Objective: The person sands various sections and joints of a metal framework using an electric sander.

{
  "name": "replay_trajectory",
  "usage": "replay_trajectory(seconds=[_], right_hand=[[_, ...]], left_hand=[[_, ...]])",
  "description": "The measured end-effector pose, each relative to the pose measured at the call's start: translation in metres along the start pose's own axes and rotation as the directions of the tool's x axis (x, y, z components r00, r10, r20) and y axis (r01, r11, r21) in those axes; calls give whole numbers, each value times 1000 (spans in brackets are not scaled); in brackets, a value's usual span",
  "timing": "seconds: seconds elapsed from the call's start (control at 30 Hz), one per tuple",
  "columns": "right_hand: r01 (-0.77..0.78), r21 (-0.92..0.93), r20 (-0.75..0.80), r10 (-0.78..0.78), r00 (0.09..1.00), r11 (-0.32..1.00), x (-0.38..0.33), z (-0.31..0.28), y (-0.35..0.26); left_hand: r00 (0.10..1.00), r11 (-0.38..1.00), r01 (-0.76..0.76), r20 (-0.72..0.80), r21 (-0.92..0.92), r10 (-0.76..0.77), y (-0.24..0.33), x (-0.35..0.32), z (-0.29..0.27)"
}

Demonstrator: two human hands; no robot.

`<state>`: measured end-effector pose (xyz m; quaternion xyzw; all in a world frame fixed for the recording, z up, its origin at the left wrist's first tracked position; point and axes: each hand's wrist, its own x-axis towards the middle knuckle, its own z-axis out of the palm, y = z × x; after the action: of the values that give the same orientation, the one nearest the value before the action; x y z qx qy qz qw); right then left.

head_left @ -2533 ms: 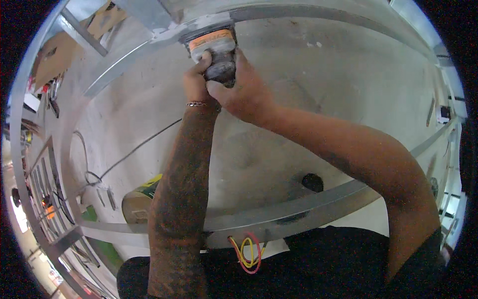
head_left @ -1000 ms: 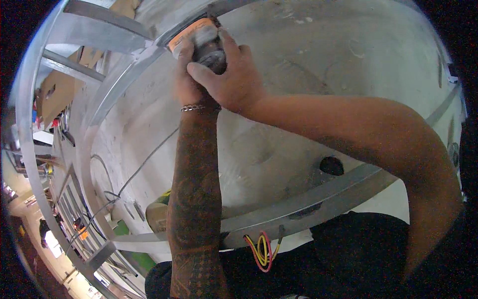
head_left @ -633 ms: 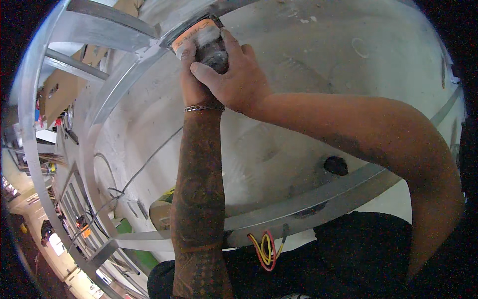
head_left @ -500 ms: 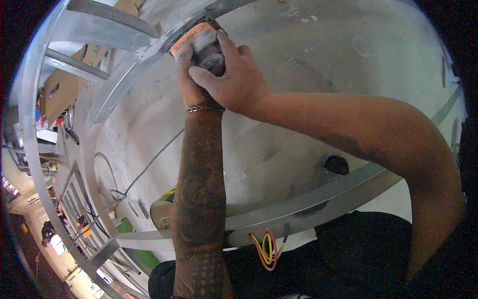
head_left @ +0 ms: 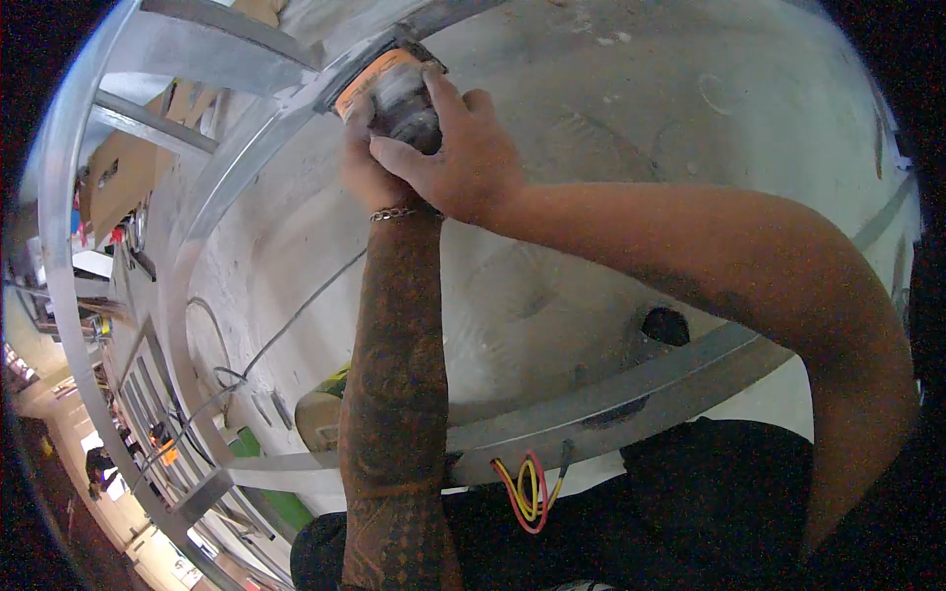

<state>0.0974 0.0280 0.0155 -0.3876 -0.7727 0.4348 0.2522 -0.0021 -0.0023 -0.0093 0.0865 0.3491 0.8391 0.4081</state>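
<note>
Both of my hands are wrapped round an orange and black power sander, dusty with pale powder. Its flat pad rests against the curved grey metal frame at the top, near a joint with a crossbar. My left hand, with a chain bracelet at the wrist, grips the sander from the near left side. From the right, my right hand is closed over the body, its thumb lying across the near end. Part of my left hand is hidden behind the right one and the tool.
A nearer curved metal bar crosses in front of my body, with yellow and red wires looping out of it. A dark cable runs across the floor at left. Cardboard lies beyond the frame, and a metal grille stands lower left.
The sander and both hands have shifted very slightly left along the metal frame. My grip on it looks the same.
</note>
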Motion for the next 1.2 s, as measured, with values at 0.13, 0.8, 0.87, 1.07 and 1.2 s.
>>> replay_trajectory(seconds=[0.13,0.8,0.87,1.07,1.2], right_hand=[[-8,-4,-60,8,998,1000,0,1,0],[24,-25,-57,-25,998,999,1,-7,-7],[14,13,35,-14,999,1000,-1,-6,-9],[5,-3,-28,-6,1000,1000,3,-12,-10],[-36,48,-78,40,996,998,4,-9,-1]], left_hand=[[997,998,64,35,-14,-64,1,6,-1],[998,999,33,61,-12,-32,7,2,5],[994,997,58,98,-44,-54,9,-1,0],[997,1000,-7,81,1,7,7,1,12],[995,994,74,55,84,-79,-1,-3,20]])
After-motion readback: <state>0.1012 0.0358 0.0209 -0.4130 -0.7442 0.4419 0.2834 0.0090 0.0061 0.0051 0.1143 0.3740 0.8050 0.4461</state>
